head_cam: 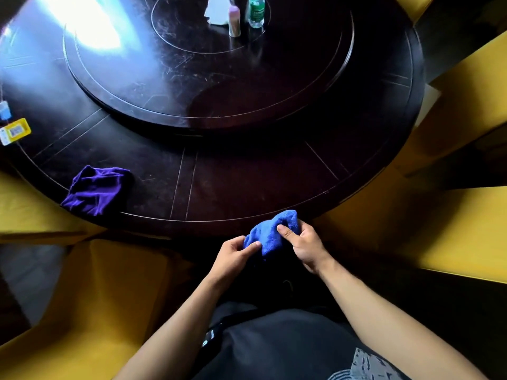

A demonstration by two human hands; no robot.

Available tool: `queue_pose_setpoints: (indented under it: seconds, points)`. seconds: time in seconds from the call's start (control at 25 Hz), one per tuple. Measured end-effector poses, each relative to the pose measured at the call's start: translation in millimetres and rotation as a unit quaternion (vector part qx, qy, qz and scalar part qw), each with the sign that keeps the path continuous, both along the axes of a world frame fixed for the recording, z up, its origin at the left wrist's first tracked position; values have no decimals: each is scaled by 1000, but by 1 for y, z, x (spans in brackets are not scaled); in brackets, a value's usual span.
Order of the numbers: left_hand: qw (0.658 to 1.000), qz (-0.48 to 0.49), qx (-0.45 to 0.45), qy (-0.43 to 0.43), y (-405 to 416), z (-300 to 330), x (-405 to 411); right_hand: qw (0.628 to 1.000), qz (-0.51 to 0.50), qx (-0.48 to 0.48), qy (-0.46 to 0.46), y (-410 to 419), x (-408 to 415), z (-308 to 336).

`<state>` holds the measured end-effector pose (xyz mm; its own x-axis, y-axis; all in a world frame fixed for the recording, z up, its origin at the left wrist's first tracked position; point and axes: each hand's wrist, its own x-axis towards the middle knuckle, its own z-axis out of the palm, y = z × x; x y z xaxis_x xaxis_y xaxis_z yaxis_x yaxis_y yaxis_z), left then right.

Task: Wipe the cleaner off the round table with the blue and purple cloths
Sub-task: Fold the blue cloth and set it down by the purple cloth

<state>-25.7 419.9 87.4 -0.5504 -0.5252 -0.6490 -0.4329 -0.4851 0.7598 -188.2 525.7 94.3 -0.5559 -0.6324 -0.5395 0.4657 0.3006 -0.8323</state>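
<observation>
Black shirt with grey print fills the near edge of view; print not readable. Both bare forearms reach forward from it.

Round dark wooden worktop, glossy, scratched, window glare at upper left. Raised turntable sits centred on it. Yellow chairs ring the rim.

Purple cloth lies crumpled on the worktop's near-left edge, untouched, well apart from both hands.

Blue cloth is bunched, held just off the near rim of the worktop, above the lap. Right hand fingers clenched around its right side, thumb pressed on top. Left hand fingers pinch its left edge.

On the turntable, far side: clear bottle with green label, lettering too blurred to read; pink bottle just beside it; white tissue to their left.

Far left rim: yellow card bearing a QR code; small blue tag near it.
</observation>
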Motion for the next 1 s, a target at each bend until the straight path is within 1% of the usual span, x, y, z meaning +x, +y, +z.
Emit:
queue_pose_setpoints:
  seconds: [0.12,0.2,0.28,0.36,0.44,0.48,0.52,0.6,0.64,0.72,0.8,0.88,1.0]
  points:
    - [997,-17,-67,22,-2,-2,2,994,30,13,108,-6,0,3]
    - [995,-1,-100,25,-2,-2,-1,976,65,42,205,-6,-2,1]
    - [996,34,-85,22,0,0,-7,954,88,86,274,-3,-3,1]
    - [997,71,-42,8,4,3,-15,944,88,97,304,0,-2,3]
    - [994,108,3,-19,7,2,-22,941,86,92,315,1,0,1]
    - [993,117,14,-31,8,2,-25,943,83,87,312,1,2,-1]
    - [992,121,14,-45,10,2,-26,952,76,78,286,1,5,-4]
    - [992,117,15,-53,12,2,-25,982,47,44,175,3,7,-10]
    - [993,111,21,-36,13,-1,-25,990,31,37,130,6,7,-14]
    - [996,85,13,21,15,-3,-24,995,6,43,86,14,6,-21]
    - [996,65,-12,63,18,-1,-25,998,-20,36,42,21,5,-29]
    - [995,51,-61,63,19,1,-25,999,-39,23,-3,24,5,-33]
    - [990,34,-122,56,21,1,-23,997,-42,19,-58,26,3,-33]
